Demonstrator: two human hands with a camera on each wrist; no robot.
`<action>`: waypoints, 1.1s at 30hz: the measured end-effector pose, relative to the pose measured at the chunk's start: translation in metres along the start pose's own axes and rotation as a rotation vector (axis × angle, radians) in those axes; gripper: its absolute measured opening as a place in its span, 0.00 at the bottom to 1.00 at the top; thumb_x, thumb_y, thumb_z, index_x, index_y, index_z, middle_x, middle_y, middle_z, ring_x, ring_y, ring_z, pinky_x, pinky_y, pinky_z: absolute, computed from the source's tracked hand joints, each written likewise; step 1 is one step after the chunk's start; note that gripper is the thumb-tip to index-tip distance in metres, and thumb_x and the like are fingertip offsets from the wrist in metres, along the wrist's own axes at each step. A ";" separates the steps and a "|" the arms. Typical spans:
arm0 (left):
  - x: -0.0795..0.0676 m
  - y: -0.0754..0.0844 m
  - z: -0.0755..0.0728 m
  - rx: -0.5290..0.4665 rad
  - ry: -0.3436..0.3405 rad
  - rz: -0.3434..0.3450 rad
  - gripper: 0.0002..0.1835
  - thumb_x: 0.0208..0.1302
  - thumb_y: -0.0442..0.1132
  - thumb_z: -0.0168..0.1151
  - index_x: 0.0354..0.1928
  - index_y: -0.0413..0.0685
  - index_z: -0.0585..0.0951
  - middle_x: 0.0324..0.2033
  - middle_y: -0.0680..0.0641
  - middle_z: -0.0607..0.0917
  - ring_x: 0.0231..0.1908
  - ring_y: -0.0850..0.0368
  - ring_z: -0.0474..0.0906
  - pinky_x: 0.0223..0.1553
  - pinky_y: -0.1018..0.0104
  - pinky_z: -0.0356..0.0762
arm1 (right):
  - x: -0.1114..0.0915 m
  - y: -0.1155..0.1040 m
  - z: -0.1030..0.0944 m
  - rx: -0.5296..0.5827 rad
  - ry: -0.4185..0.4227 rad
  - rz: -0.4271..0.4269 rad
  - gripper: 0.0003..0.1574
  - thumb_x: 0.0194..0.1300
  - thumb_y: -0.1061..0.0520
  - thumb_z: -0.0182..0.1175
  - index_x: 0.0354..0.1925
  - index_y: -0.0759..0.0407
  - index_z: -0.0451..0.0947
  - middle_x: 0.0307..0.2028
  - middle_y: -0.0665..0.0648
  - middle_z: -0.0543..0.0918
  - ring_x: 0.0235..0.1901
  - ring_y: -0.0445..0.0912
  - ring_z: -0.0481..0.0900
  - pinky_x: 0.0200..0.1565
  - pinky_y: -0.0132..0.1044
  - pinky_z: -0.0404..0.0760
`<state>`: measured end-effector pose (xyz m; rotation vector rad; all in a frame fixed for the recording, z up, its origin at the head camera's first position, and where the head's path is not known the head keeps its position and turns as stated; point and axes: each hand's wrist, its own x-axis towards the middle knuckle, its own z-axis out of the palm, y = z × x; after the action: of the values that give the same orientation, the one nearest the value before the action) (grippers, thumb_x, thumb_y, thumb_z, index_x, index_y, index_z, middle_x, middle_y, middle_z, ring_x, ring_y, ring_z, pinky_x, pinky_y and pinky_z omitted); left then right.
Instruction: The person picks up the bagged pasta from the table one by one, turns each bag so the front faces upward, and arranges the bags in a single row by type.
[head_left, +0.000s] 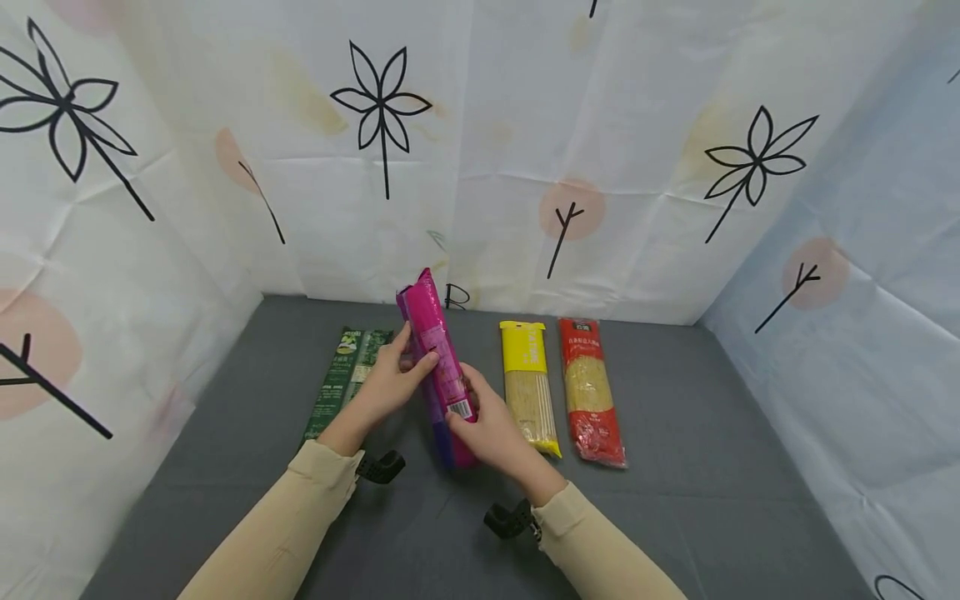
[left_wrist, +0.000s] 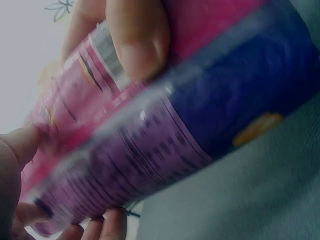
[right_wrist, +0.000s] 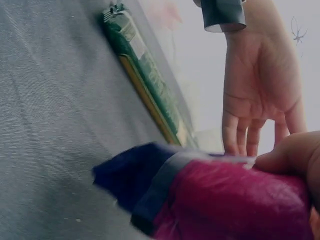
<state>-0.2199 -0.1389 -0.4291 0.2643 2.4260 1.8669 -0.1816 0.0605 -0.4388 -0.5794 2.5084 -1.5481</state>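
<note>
Fingers [head_left: 420, 364] of both hands grip the pink packet [head_left: 438, 358].

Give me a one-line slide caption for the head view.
Both hands, left hand and right hand, hold a pink packet above a grey table.

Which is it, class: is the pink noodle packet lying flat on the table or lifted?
Lifted: both hands, left hand and right hand, hold the pink packet tilted, far end raised.

Both hands [head_left: 435, 400] around tilted pink packet [head_left: 438, 367], 3 packets beside.
</note>
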 end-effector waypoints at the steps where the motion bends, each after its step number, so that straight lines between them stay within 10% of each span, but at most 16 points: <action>1: 0.000 0.002 0.000 -0.003 -0.005 0.001 0.47 0.69 0.55 0.57 0.77 0.49 0.40 0.63 0.34 0.64 0.57 0.37 0.73 0.53 0.46 0.74 | 0.000 -0.003 -0.001 -0.035 0.004 0.001 0.45 0.64 0.55 0.63 0.73 0.39 0.54 0.55 0.53 0.76 0.42 0.45 0.79 0.43 0.43 0.82; 8: -0.002 0.010 0.004 -0.219 0.001 -0.114 0.40 0.68 0.57 0.56 0.76 0.55 0.52 0.52 0.36 0.69 0.54 0.42 0.75 0.48 0.49 0.79 | -0.005 -0.015 0.001 -0.413 0.066 -0.081 0.48 0.60 0.57 0.66 0.74 0.47 0.55 0.56 0.53 0.76 0.41 0.45 0.76 0.45 0.43 0.81; 17: -0.002 0.015 0.006 -0.309 0.141 -0.164 0.36 0.66 0.58 0.59 0.69 0.45 0.63 0.55 0.39 0.74 0.54 0.44 0.76 0.42 0.55 0.82 | -0.009 -0.016 0.022 -0.904 0.217 -0.299 0.44 0.59 0.57 0.66 0.71 0.52 0.62 0.43 0.52 0.78 0.27 0.45 0.73 0.20 0.32 0.74; 33: -0.002 0.013 0.010 -0.366 0.294 -0.238 0.25 0.73 0.47 0.52 0.65 0.42 0.65 0.53 0.38 0.76 0.48 0.46 0.80 0.41 0.57 0.82 | -0.015 -0.007 0.034 -0.885 0.231 -0.374 0.49 0.55 0.50 0.71 0.71 0.52 0.61 0.47 0.53 0.77 0.31 0.46 0.73 0.28 0.34 0.80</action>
<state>-0.2152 -0.1265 -0.4197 -0.3268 2.0889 2.3087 -0.1556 0.0351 -0.4491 -1.0571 3.3612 -0.4820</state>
